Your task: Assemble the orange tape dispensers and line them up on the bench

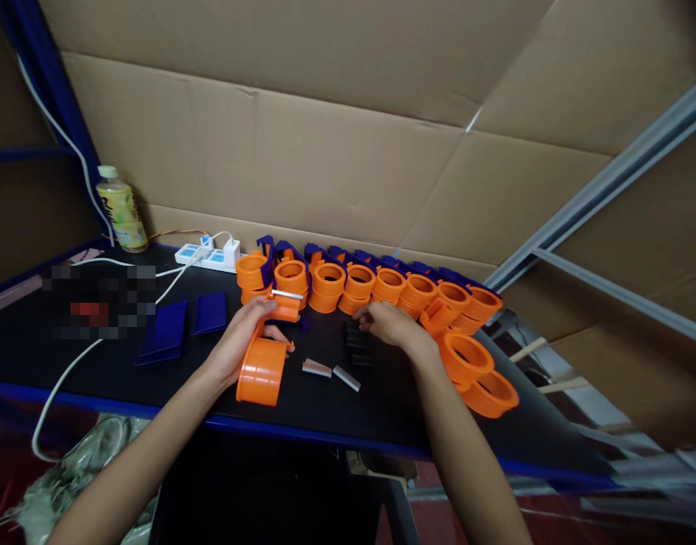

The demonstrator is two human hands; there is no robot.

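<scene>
My left hand (242,337) is closed around an orange plastic tape-dispenser body (262,371) that lies on its side on the black table (98,363); its toothed metal blade (287,294) shows at the top. My right hand (390,322) rests palm down with fingers curled over a small stack of black parts (354,344); whether it grips any of them is hidden. Two small grey metal strips (330,372) lie between the hands.
A row of several orange dispensers with blue parts (376,284) runs behind the hands, with two more orange rings (478,375) at the right. Two blue pieces (185,322), a white power strip (208,256) with cables and a drink bottle (120,208) sit left. Cardboard walls stand behind.
</scene>
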